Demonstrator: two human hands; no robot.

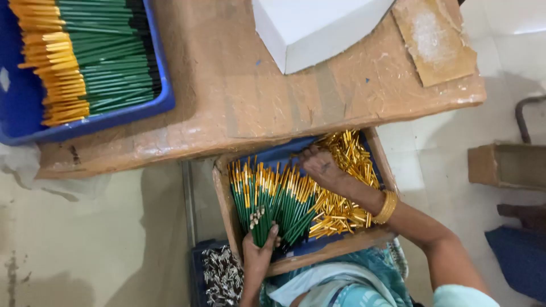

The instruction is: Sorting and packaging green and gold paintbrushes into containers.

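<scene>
Pencils (272, 200), green with gold caps.

So there's a fanned bunch of green pencils (273, 204) with gold ends, standing tilted in a shallow box (223, 199), bottoms bunched together low and gold tips spread wide up top. Right next to them, touching, lies a loose heap of gold caps (347, 165), all jumbled.
</scene>
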